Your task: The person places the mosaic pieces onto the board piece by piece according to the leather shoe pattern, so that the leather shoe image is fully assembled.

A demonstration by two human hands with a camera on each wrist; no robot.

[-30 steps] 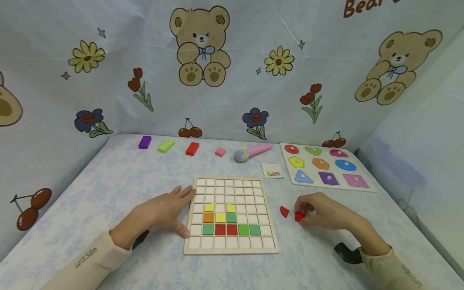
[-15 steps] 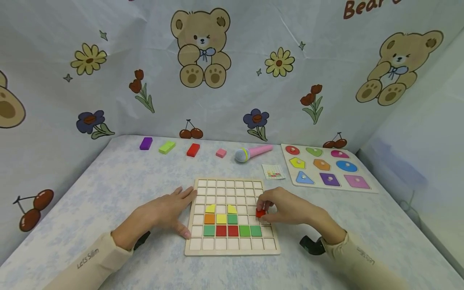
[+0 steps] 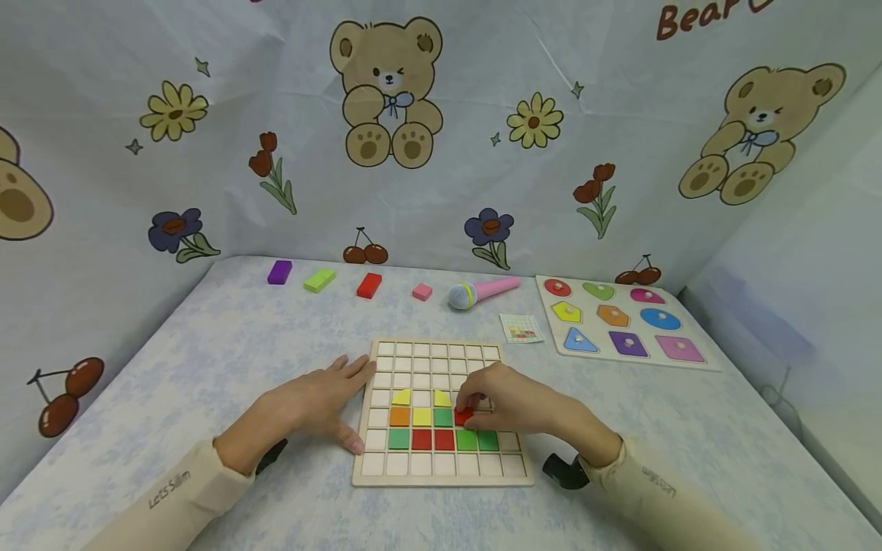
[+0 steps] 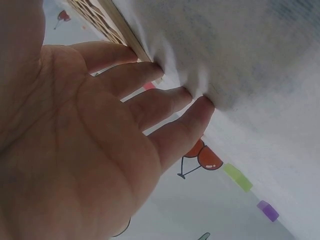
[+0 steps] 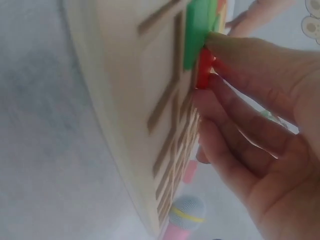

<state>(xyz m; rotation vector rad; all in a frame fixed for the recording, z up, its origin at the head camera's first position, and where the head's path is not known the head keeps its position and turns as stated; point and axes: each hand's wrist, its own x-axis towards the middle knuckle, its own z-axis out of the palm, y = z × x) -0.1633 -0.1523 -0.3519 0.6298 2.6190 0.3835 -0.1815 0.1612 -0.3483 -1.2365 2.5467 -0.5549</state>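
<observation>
A wooden grid board (image 3: 441, 481) lies on the table, its lower rows partly filled with coloured tiles. My right hand (image 3: 513, 399) pinches a red tile (image 3: 462, 418) between thumb and fingertips at the cell right of a green tile (image 3: 442, 417). Seen from the right wrist, that red tile (image 5: 203, 69) stands right beside a green tile (image 5: 196, 32) on the board. My left hand (image 3: 313, 404) rests flat at the board's left side, fingers spread and touching its edge. Two yellow cut-corner tiles (image 3: 401, 397) sit above the orange and green squares.
Along the back lie purple (image 3: 279, 272), lime (image 3: 320, 280), red (image 3: 369, 285) and pink (image 3: 423, 291) blocks and a toy microphone (image 3: 482, 292). A small pattern card (image 3: 521, 328) lies beside a knobbed shape puzzle (image 3: 620, 355) at the right.
My right hand has carried the red tile left from the table onto the board, beside the green tile. The red wedge on the table is now hidden from view. My left hand has stayed put.
</observation>
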